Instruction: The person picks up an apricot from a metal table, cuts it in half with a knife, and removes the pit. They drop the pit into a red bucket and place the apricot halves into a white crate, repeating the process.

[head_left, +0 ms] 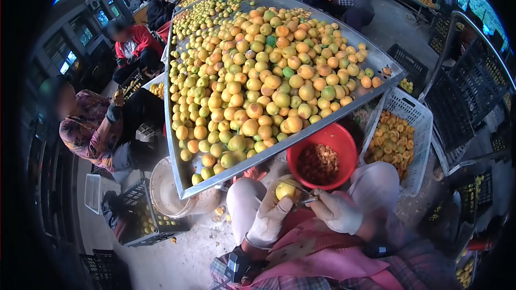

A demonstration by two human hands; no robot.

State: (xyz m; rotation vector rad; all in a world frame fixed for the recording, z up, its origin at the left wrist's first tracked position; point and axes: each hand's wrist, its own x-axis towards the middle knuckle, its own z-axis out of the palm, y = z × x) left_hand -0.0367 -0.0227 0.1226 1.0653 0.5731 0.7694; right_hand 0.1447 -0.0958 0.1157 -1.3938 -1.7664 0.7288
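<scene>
My left hand (269, 219), in a white glove, holds a yellow apricot (285, 189) above my lap. Close beside it, my gloved right hand (338, 212) grips a small metal blade (309, 200) that points at the fruit. Its handle is hidden in my fingers. Just beyond both hands sits a red bowl (348, 147) with brown stones and pale bits inside. A metal-edged table (247, 162) heaped with yellow, orange and greenish apricots (263, 80) lies in front of me.
To the right stands a white crate (424, 147) of split apricots. A whitish bucket (164, 196) and a black crate (138, 196) are at the left. People (88, 123) sit along the table's left side. Black crates (457, 102) stack up at the right.
</scene>
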